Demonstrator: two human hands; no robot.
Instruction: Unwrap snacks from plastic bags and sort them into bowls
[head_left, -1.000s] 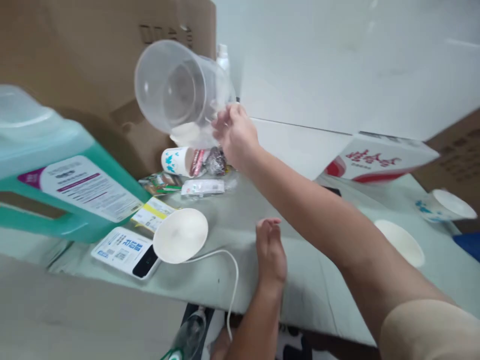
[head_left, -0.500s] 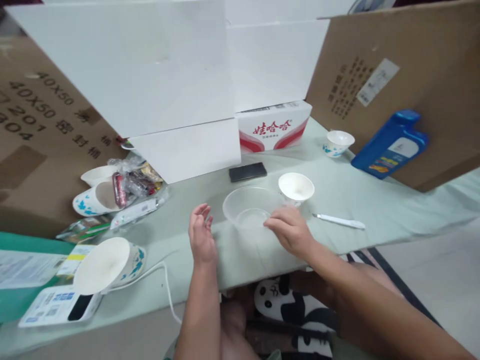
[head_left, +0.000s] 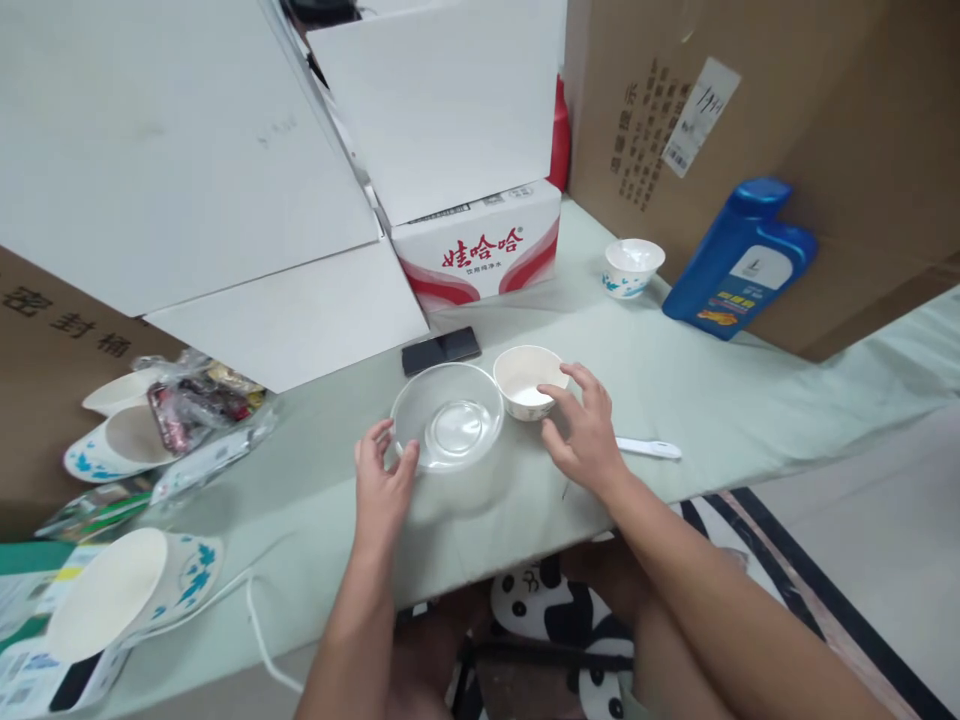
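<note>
A clear plastic bowl (head_left: 459, 455) stands in front of me on the cloth. My left hand (head_left: 384, 478) is at its left rim, with the fingers outside and the thumb against the near edge. Just right of it is a small white paper bowl (head_left: 517, 375). My right hand (head_left: 583, 430) is curved at the paper bowl's right rim, fingers spread and thumb apart; whether the fingertips touch it I cannot tell. A white-handled tool (head_left: 649, 448) lies partly behind my right hand.
A black phone (head_left: 441, 350) lies behind the plastic bowl. White boxes, including one with red print (head_left: 484, 250), stand at the back. To the right are another paper bowl (head_left: 632, 270) and a blue bottle (head_left: 739, 265). Paper bowls (head_left: 112, 590) and wrapped packets (head_left: 206, 400) sit left.
My view has turned to the right. My left hand has come to the plastic bowl's rim. My right hand has moved from the plastic bowl to the paper bowl, its fingers spreading.
</note>
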